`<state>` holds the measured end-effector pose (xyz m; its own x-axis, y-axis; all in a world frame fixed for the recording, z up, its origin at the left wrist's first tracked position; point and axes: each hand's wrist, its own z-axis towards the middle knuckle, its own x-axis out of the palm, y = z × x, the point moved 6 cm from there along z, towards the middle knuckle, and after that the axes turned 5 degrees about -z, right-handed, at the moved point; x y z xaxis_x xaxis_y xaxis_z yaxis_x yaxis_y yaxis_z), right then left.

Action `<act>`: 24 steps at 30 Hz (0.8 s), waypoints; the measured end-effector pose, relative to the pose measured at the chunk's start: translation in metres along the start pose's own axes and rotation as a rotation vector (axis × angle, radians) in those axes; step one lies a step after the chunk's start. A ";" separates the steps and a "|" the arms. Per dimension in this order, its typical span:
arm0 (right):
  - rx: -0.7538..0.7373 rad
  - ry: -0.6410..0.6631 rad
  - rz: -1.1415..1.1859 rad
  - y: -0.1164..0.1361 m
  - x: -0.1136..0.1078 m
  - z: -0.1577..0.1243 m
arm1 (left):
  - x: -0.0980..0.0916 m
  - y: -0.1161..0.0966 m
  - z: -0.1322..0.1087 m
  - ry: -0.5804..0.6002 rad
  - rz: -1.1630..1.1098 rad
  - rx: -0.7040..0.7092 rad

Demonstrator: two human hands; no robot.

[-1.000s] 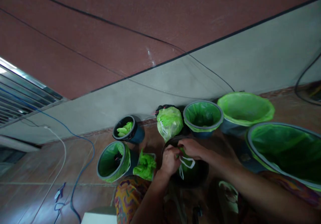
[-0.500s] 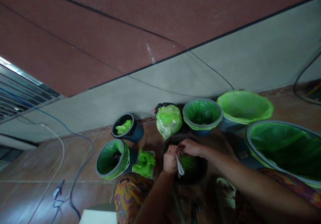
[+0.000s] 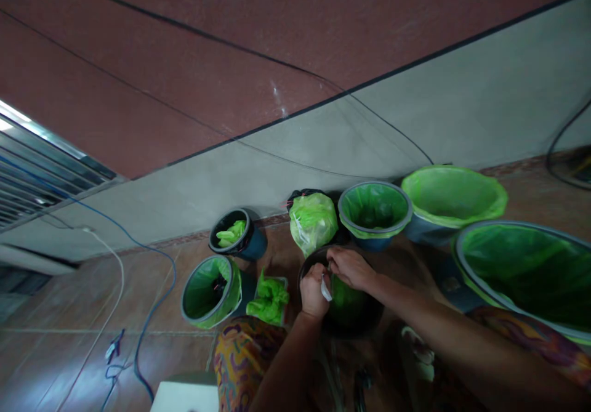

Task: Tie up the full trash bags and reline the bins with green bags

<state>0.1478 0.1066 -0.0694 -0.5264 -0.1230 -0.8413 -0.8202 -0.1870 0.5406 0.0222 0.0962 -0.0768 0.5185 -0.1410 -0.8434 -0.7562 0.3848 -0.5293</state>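
One white drawstring [image 3: 325,289] dangling
Left hand [image 3: 314,294] is squeezing it; right hand [image 3: 354,269], at two o'clock, is curling half-open, hold unclear.

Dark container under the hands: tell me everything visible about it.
The dark container is round, open-topped and brownish-black, possibly plastic. It appears to stand upright on the floor. Green material, seemingly thin plastic, is inside. The left hand and right hand are over it, hiding part of its rim; whether they touch it is unclear. A pale green bag sits just beyond its far rim.
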 end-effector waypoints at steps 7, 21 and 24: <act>0.537 0.124 0.780 -0.018 0.001 0.000 | 0.002 -0.001 0.000 0.002 -0.074 -0.033; 0.271 0.451 0.060 -0.023 -0.007 -0.003 | 0.001 0.005 0.000 0.067 -0.031 -0.100; 0.314 0.464 -0.125 -0.026 -0.004 -0.006 | 0.001 0.003 0.000 0.130 0.049 -0.097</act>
<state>0.1726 0.1056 -0.0806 -0.3256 -0.5467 -0.7714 -0.9345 0.0619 0.3506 0.0204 0.0974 -0.0797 0.4292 -0.2435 -0.8698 -0.8172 0.3055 -0.4888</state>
